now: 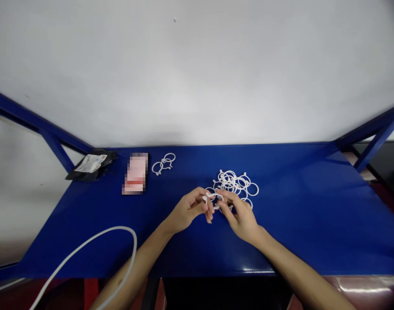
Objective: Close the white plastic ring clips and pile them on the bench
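Observation:
A white plastic curtain ring (215, 195) with small knobs at its ends is held up between both hands, over the front of the table. My left hand (188, 211) pinches its left end between thumb and fingers. My right hand (244, 218) grips its right side, thumb below and fingers above. Just behind and beside my right hand lies a loose pile of similar white rings (228, 175), partly covered by that hand. Farther left, a few more rings (167, 158) lie together, apart from the pile.
On the blue table (300, 206), a pixelated pink flat object (135, 172) lies left of the small ring group. A black plastic bag (93, 165) with a white label sits at the back left corner. A white cable (87, 239) loops across the front left, passing over my left forearm.

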Motion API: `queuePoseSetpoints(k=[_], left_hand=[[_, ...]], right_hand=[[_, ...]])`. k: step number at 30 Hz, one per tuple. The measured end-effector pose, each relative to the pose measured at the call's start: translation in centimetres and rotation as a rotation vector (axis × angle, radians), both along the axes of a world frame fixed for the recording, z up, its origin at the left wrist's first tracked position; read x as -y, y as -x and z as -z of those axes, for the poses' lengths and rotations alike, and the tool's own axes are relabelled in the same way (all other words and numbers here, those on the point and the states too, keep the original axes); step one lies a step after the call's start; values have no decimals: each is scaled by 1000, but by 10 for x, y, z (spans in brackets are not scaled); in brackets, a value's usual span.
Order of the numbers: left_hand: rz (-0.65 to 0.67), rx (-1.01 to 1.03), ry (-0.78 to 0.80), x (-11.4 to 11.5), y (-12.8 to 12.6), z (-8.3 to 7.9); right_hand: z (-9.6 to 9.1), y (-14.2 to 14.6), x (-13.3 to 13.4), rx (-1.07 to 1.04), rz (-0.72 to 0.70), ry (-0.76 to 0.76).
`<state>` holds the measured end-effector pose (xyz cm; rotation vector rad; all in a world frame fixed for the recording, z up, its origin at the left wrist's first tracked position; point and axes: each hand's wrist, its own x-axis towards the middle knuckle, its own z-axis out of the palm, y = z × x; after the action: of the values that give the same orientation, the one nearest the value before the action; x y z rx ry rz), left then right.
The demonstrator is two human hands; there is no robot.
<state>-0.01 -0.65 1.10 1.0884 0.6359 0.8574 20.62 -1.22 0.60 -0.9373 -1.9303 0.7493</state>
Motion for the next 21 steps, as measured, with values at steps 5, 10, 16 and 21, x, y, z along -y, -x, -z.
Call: queuePoseSetpoints(k=[5, 10, 16, 21], left_hand=[[-161, -131, 0, 0, -3, 3], [-357, -395, -199, 1, -4, 2], [-449, -470, -408, -1, -3, 4], [-431, -541, -554, -1, -3, 6]], right_hand=[[1, 1, 1, -61, 34, 79], [-1, 1, -1, -36, 33, 152], [-5, 1, 0, -91, -50, 210], [-6, 1, 2, -78, -94, 152]])
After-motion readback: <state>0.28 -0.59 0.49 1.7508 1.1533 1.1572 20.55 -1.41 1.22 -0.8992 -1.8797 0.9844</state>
